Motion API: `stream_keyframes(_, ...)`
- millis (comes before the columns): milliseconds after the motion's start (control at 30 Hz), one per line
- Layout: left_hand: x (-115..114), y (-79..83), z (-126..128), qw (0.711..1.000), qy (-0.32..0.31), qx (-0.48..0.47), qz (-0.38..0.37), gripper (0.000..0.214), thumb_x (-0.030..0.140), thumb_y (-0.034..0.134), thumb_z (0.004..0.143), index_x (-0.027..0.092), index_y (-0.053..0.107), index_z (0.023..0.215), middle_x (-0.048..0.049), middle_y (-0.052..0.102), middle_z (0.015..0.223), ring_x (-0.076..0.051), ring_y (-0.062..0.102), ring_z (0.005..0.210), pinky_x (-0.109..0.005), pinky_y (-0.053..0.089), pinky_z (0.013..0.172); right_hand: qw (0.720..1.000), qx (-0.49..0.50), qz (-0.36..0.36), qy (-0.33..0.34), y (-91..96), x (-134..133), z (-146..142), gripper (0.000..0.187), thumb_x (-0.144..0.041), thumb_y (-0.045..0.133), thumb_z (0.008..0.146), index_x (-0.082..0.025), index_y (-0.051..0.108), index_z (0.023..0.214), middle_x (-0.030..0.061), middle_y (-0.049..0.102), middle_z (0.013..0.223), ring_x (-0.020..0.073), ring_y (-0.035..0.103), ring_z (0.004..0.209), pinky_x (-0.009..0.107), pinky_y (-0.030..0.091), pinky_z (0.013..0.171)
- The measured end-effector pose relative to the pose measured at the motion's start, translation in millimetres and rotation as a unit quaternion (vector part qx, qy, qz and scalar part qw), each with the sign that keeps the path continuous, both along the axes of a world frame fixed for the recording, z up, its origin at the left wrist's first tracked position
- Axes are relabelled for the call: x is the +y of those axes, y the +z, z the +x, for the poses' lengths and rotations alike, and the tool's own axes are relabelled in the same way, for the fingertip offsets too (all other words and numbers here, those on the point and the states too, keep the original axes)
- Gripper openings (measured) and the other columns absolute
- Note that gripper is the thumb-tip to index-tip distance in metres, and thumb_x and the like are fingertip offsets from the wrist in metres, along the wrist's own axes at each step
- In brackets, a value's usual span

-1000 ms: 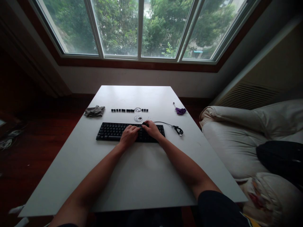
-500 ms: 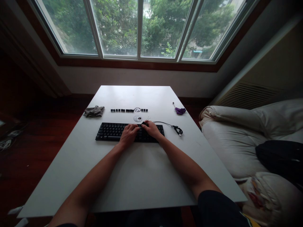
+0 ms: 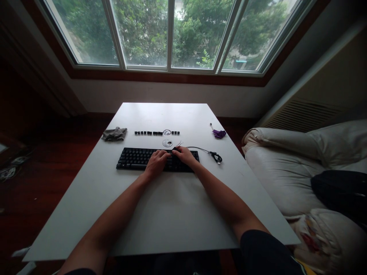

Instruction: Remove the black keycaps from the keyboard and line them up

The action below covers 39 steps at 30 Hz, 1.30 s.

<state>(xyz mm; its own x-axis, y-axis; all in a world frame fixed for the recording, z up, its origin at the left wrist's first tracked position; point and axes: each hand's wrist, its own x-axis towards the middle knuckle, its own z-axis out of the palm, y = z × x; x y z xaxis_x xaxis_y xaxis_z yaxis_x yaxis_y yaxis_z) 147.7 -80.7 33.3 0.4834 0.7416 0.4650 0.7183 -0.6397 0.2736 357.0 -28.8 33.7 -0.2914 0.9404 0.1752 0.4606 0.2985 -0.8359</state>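
A black keyboard (image 3: 133,158) lies across the middle of the white table (image 3: 160,214). My left hand (image 3: 156,162) rests over its centre-right part, fingers curled together and tips beside my right hand. Whatever those fingertips pinch is too small to make out. My right hand (image 3: 185,156) is closed over the keyboard's right part. Between its thumb and fingers is the dark handle of what looks like a keycap puller (image 3: 179,144), its thin wires sticking up and away. Beyond the keyboard runs a row of loose black keycaps (image 3: 146,133).
Two small round clear pieces (image 3: 168,143) lie behind the keyboard, one within the keycap row. A grey cloth (image 3: 114,134) is at the left edge, a purple cloth (image 3: 219,134) and a thin brush-like stick (image 3: 211,126) at the right. A bundled cable (image 3: 215,157) lies right of the keyboard.
The view has shifted very slightly. Both hands stay over the same part of the keyboard, and the puller's wires show a little more clearly above my right hand.
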Motion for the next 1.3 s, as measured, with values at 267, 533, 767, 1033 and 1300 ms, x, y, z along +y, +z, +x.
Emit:
stream_keyframes(267,0.8,-2.0,-1.6,0.998,0.002,-0.053,-0.022,0.035,0.009,0.05,0.093,0.026,0.063,0.121,-0.0058,0.065,0.116,-0.022,0.059,0.108,-0.039,0.05,0.099,0.996,0.035,0.022,-0.084,4.4,5.0,12.4,0.023,-0.042,0.061,0.084,-0.021,0.066,0.09,0.0033,0.073,0.088,0.0215,0.066,0.082,0.033,0.05,0.079)
stream_keyframes(533,2.5,-7.8,-0.2,0.995,0.003,-0.091,-0.03,0.029,0.009,0.052,0.092,0.024,0.064,0.113,-0.0053,0.066,0.115,-0.021,0.061,0.11,-0.039,0.05,0.1,0.988,0.082,0.062,-0.113,1.8,20.3,37.7,0.021,-0.039,0.061,0.085,-0.023,0.059,0.099,0.0019,0.073,0.081,0.0196,0.068,0.075,0.034,0.053,0.079)
stream_keyframes(767,3.4,-8.4,-1.0,0.994,-0.015,-0.109,-0.021,0.027,0.009,0.05,0.093,0.024,0.065,0.109,-0.0059,0.066,0.115,-0.021,0.062,0.108,-0.037,0.051,0.096,0.992,0.033,0.066,-0.1,2.0,22.7,38.4,0.018,-0.039,0.057,0.091,-0.023,0.06,0.099,0.0018,0.074,0.081,0.0192,0.07,0.076,0.032,0.052,0.077)
stream_keyframes(1033,2.8,-8.2,-0.6,0.993,-0.012,-0.115,-0.019,0.021,0.012,0.052,0.094,0.024,0.066,0.104,-0.0062,0.066,0.114,-0.02,0.062,0.107,-0.037,0.051,0.096,1.0,0.008,-0.005,-0.01,-0.5,47.5,42.7,0.016,-0.035,0.056,0.091,-0.02,0.06,0.096,0.001,0.072,0.077,0.0158,0.068,0.071,0.028,0.049,0.073)
stream_keyframes(1300,1.3,-6.8,-0.6,0.991,0.007,-0.127,-0.04,0.03,0.006,0.057,0.086,0.024,0.062,0.109,-0.0054,0.065,0.116,-0.022,0.061,0.111,-0.038,0.051,0.099,0.99,-0.039,0.116,0.07,11.9,22.6,37.9,0.017,-0.033,0.061,0.087,-0.021,0.066,0.098,0.0036,0.071,0.088,0.017,0.063,0.077,0.029,0.049,0.074)
